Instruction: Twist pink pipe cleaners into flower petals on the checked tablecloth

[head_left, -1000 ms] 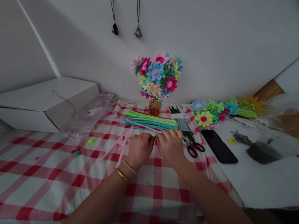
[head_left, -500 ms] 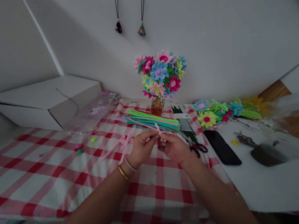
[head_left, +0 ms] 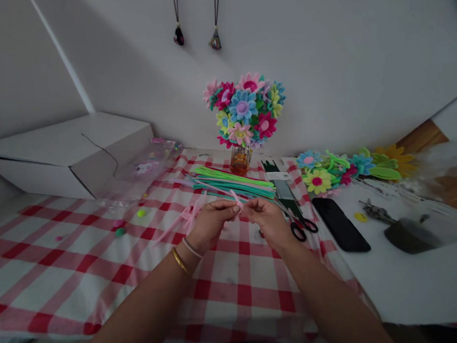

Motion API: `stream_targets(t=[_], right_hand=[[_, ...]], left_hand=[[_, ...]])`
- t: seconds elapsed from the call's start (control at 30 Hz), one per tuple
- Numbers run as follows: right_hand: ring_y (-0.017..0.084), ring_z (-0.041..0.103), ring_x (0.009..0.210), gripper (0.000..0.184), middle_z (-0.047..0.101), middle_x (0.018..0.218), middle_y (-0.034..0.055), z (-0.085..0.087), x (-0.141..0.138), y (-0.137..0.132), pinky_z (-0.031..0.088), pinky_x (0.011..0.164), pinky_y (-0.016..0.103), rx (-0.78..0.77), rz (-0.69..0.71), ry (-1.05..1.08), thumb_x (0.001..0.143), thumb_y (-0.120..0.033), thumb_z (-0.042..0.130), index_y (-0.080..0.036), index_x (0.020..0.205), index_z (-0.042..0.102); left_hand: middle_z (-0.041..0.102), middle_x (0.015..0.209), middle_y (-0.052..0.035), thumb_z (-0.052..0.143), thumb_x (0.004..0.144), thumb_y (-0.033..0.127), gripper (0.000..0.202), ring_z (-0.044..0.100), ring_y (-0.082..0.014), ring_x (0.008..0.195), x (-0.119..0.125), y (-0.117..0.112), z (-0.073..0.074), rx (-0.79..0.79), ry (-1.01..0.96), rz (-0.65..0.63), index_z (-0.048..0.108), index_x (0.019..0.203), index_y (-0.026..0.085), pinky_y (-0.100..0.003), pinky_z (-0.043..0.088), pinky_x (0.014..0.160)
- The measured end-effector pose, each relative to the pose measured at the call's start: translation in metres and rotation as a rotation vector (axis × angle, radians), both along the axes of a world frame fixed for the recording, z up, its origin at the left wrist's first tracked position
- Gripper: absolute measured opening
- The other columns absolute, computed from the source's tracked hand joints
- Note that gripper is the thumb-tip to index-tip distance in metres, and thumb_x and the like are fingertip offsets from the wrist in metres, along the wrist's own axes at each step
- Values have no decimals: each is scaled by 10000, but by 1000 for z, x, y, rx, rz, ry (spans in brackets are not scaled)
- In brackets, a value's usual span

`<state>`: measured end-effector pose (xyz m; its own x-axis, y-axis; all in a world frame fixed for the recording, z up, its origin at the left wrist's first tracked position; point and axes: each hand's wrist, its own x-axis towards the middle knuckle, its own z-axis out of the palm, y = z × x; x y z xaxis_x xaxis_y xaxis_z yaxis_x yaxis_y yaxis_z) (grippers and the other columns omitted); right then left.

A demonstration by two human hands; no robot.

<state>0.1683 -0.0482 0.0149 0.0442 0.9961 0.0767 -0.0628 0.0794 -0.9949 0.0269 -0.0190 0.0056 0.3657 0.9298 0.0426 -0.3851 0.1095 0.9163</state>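
My left hand (head_left: 214, 219) and my right hand (head_left: 265, 219) meet over the checked cloth, thumbs and forefingers pinched on a pink pipe cleaner (head_left: 235, 196). Its upper end sticks up between the fingertips; the part inside the fingers is hidden. Several pink pipe cleaners (head_left: 188, 213) lie beside my left hand, some of them bent. Behind both hands is a bundle of green, teal and pink pipe cleaners (head_left: 233, 182). Scissors with black handles (head_left: 303, 228) rest just right of my right hand, their blades partly covered.
A glass vase (head_left: 240, 161) holds fuzzy flowers (head_left: 242, 108) by the wall. Dark green stems (head_left: 284, 188) lie behind the scissors. A black phone (head_left: 340, 224), loose flowers (head_left: 318, 181) and keys (head_left: 376, 212) are at right. Left stand a white box (head_left: 70, 148) and small pompoms (head_left: 119, 231).
Both hands still pinch the pink pipe cleaner. My right hand has turned a little and the fingertips have shifted slightly left. The view has tilted slightly.
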Motion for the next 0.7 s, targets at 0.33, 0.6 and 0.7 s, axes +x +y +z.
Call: stream_targets(t=[0.33, 0.6, 0.7], right_hand=[[59, 422, 458, 192, 593, 558, -23, 4, 8, -1, 275, 459, 197, -83, 152, 28, 626, -280, 681, -159, 664, 538], [88, 480, 572, 234, 551, 634, -22, 8, 14, -3, 360, 550, 222, -30, 217, -59, 682, -399, 614, -175, 746, 602], [90, 474, 586, 244, 555, 654, -15, 7, 13, -1, 374, 571, 229, 18, 166, -33, 719, -415, 568, -180, 744, 625]], left_hand=[[561, 607, -17, 632, 691, 280, 165, 473, -98, 578, -1, -7, 4, 154, 50, -92, 666, 746, 128, -222, 337, 512], [416, 506, 34, 563, 744, 320, 221, 352, -60, 481, -7, -8, 9, 326, 252, -220, 610, 674, 116, -214, 270, 468], [389, 491, 46, 556, 742, 319, 218, 306, -48, 456, -3, -12, 7, 280, 303, -354, 610, 716, 110, -205, 223, 440]])
